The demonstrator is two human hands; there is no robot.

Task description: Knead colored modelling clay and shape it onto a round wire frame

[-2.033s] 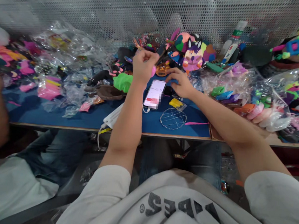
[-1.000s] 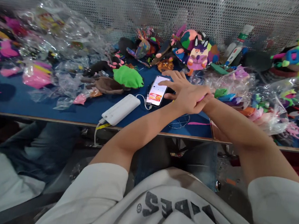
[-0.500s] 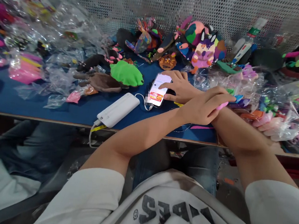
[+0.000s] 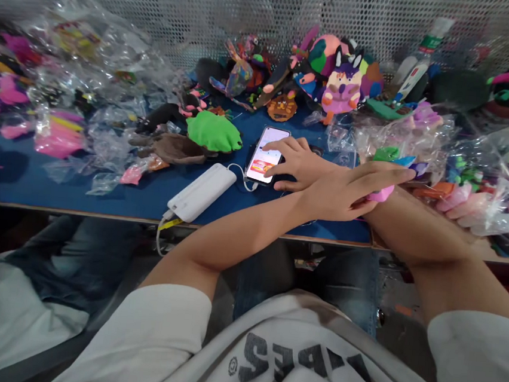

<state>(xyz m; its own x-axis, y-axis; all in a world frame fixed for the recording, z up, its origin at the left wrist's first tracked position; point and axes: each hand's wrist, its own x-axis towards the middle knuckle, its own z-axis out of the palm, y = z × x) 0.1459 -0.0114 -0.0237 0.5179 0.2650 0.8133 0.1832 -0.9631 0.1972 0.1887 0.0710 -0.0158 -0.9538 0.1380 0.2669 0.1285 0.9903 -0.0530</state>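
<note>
Arms crossed over the blue table [image 4: 79,189], the left hand [image 4: 348,191] pinches a small pink piece [image 4: 379,194] near the front edge, while the right hand [image 4: 300,162], fingers spread, touches a lit phone [image 4: 264,155] lying mid-table, cabled to a white power bank [image 4: 200,192].

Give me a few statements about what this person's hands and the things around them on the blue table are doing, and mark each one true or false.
1. The right hand rests its fingers on a lit phone. True.
2. The left hand crosses over the right forearm and holds a small pink piece. True.
3. The white power bank lies to the right of the phone. False: it lies to the phone's left, joined to it by a cable.
4. The green clay piece is in the left hand. False: it lies on the blue table, untouched.
5. The phone screen is dark. False: it is lit.
</note>
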